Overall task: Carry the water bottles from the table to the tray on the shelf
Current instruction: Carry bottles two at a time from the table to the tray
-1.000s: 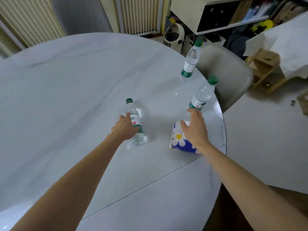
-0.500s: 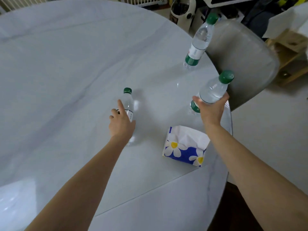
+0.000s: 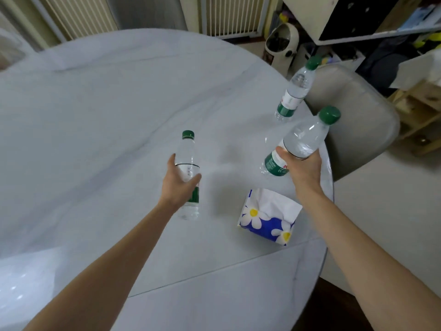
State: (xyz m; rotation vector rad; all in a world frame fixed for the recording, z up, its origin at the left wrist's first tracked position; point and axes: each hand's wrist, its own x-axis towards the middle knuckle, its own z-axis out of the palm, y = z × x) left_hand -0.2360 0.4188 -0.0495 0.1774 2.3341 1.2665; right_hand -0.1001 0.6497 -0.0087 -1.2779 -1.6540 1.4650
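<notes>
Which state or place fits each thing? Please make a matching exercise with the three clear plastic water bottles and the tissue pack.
Things:
1. clear plastic bottle by the left hand
2. clear plastic bottle with the big green cap
3. far clear plastic bottle
4. blue tissue pack with white daisies

States:
a. untouched, beside the grey chair
b. between the two forearms
c. gripped by the right hand
d. left hand closing round it

Pairs: 1-d, 2-c, 3-a, 4-b

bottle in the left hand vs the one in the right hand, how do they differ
The left-hand bottle looks upright, gripped around its label by the left hand. The right-hand bottle leans sharply right, gripped at its middle by the right hand, and looks bigger, being nearer the camera. Both are clear with green caps.
</notes>
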